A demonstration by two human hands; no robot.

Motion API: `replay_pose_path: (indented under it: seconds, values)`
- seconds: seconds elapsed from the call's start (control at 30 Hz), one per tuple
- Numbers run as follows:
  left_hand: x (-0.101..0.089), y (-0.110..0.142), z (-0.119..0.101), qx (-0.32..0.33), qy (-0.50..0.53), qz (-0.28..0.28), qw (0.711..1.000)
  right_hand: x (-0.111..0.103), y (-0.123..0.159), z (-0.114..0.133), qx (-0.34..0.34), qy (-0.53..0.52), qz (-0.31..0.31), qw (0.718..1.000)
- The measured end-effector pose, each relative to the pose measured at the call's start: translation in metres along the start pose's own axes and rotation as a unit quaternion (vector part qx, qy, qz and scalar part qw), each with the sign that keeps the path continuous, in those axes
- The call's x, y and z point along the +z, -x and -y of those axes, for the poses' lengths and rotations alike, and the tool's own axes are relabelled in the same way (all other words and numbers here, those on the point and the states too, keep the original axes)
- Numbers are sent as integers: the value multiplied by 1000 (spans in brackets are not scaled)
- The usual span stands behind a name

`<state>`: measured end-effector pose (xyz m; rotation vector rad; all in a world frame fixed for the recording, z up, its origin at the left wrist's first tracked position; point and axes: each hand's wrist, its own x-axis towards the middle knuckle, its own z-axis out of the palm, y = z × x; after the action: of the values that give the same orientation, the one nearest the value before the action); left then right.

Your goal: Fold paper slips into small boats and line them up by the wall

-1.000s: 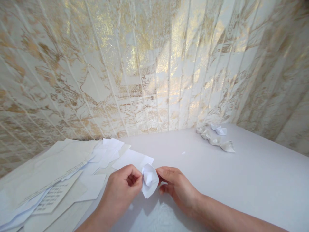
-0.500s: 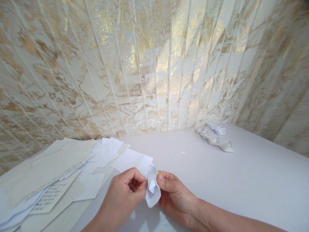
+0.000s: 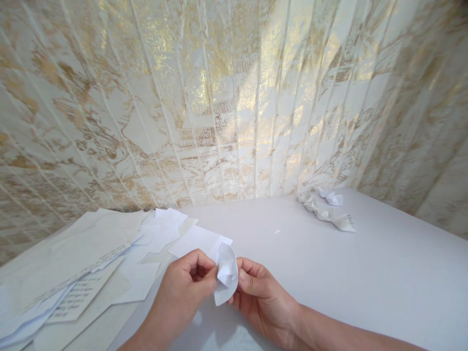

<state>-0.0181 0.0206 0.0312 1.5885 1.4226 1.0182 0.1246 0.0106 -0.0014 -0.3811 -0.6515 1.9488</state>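
A small folded white paper boat [image 3: 226, 274] is held above the table between my two hands, its hollow with a raised middle facing me. My left hand [image 3: 193, 280] pinches its left edge between thumb and index finger. On the opposite side, my right hand [image 3: 261, 290] grips the right edge, thumb in front and the other fingers partly hidden behind the paper. Just beyond the boat lies a flat white paper sheet [image 3: 195, 240], the nearest loose piece to my left hand.
Overlapping paper sheets [image 3: 87, 239], some printed, cover the left side of the white table [image 3: 329, 282]. At the back right sit crumpled greyish folded papers [image 3: 321, 212] and small white folded papers [image 3: 331, 196]. A paper scrap [image 3: 277, 231] lies mid-table. A patterned curtain [image 3: 219, 97] hangs behind.
The paper boat has shifted slightly left and up and turned, its outline now rounder and wider open. Both hands keep their pinch on it; my left hand moved a little left.
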Motion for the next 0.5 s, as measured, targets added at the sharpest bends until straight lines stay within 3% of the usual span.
replay_pose_path:
  seconds: [0.5]
  values:
    - [2,5,-1,-4,3,29,1000,2,5,-4,-18,95,-47,994]
